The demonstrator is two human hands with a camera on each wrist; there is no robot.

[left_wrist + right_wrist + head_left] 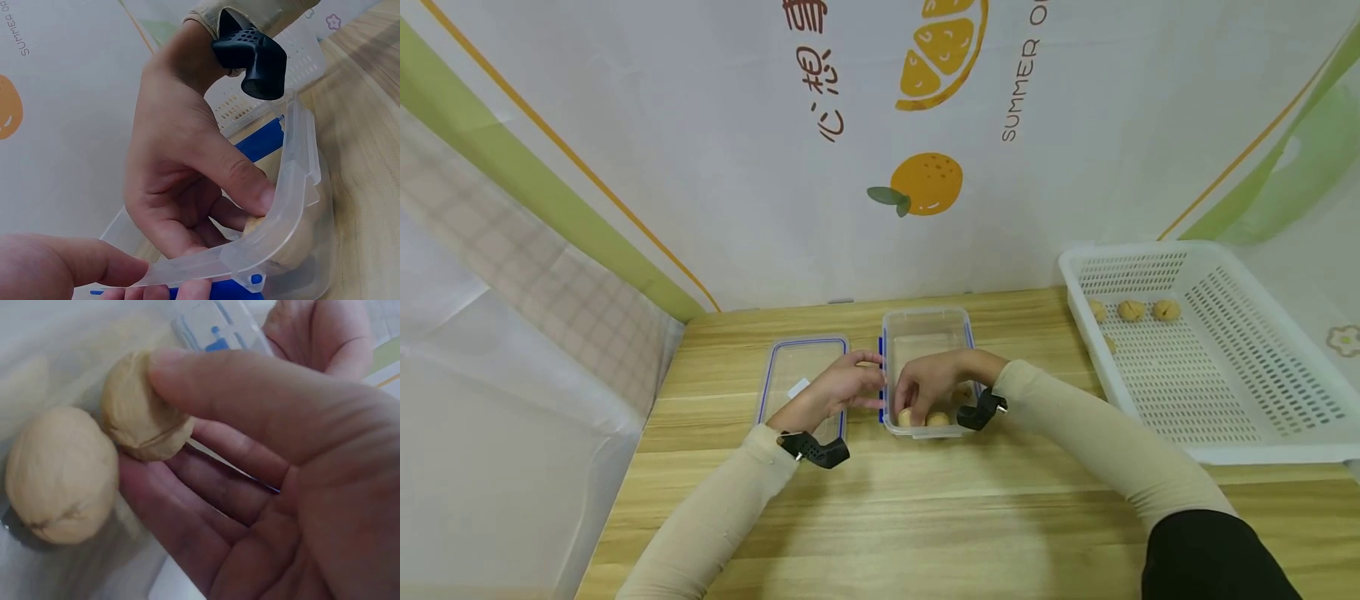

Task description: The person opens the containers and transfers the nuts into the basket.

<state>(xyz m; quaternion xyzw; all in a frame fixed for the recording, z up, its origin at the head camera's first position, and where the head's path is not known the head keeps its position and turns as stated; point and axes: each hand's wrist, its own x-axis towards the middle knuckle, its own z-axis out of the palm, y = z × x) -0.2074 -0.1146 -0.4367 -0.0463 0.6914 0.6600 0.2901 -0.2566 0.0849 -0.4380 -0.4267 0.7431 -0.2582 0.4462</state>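
Note:
A clear plastic box (pixel 925 323) with blue clips stands on the table. My right hand (pixel 931 379) reaches into it and pinches a walnut (pixel 134 406) between thumb and fingers, low in the near left corner. Beside that one lies another walnut (pixel 62 478) in the box, and a further walnut (pixel 962 392) shows partly behind the right wrist. My left hand (pixel 844 385) holds the box's left side. In the left wrist view its thumb (pixel 119 264) lies at the rim and its fingers are outside by the blue clip (pixel 219 291).
A clear lid (pixel 801 358) with a blue seal lies left of the box, partly under the left hand and wrist. At the right stands a white slatted basket (pixel 1262 454) holding several walnuts (pixel 1167 310). A printed cloth (pixel 737 167) hangs behind the table (pixel 910 517).

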